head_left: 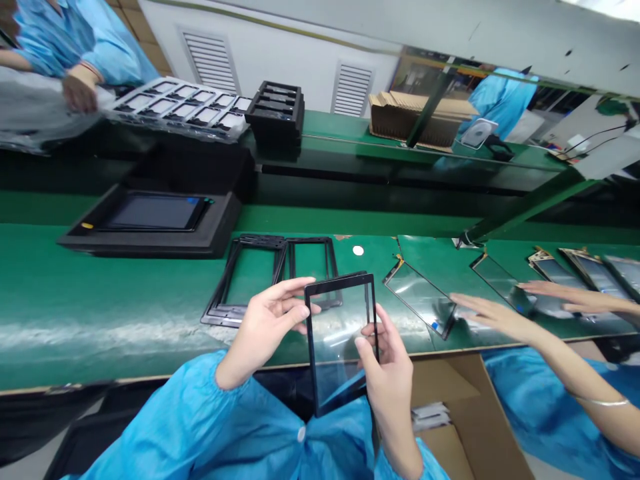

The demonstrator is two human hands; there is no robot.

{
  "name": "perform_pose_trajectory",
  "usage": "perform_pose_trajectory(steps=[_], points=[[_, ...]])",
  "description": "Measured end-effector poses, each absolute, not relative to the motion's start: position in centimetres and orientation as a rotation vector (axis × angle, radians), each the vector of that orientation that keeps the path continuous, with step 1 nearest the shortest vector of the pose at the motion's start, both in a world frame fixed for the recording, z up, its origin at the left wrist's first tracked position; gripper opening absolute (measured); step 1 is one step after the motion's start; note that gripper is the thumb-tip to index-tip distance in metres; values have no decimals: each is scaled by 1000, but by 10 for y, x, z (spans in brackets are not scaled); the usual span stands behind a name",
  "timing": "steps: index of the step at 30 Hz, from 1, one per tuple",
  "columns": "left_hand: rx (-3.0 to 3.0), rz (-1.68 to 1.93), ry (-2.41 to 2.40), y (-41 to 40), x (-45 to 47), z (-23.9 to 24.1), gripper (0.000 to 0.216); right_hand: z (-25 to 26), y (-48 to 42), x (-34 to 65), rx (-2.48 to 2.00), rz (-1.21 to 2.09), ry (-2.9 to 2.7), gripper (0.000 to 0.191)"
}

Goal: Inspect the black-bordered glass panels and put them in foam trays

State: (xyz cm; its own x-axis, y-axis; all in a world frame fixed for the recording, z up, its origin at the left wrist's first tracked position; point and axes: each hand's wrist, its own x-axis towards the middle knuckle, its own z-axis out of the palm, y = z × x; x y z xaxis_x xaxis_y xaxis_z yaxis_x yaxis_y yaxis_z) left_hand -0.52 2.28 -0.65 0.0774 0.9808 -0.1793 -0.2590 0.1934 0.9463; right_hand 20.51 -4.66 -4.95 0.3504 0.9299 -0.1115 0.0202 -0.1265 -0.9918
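Observation:
In front of my chest I hold a black-bordered clear glass panel [340,340], like a tablet screen, upright and slightly tilted. My left hand [270,320] pinches its upper left edge between thumb and fingers. Round its right edge wraps my right hand [387,367], the thumb on the front and fingers showing through the glass. A second dark edge shows just behind the panel's top; I cannot tell whether it is a separate piece. On the green bench behind lie several black rectangular frames [220,287], some stacked, partly covered by my left hand and the panel.
A black foam box [210,233] at left holds a dark screen [150,212]. A glass panel with a flex tail [420,293] lies at right, near a co-worker's hand [500,317]. Trays [180,107] and a cardboard divider box [400,120] stand behind. An open carton [493,413] sits below.

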Motion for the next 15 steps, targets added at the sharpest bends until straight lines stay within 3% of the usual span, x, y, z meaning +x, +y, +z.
perform_pose_trajectory(steps=[6,9,12,15], points=[[996,1095,1178,17,-8,6,44,-40,-37,218,-1533,477,-1236,52],[1055,1046,1184,11,-10,10,40,-22,-21,230,-1366,700,-1176,50],[1072,1017,1192,6,-12,13,37,-10,-11,236,-1273,1010,-1080,30],[1093,975,1194,4,-14,15,36,-7,-10,234,-1274,1060,-1014,19]])
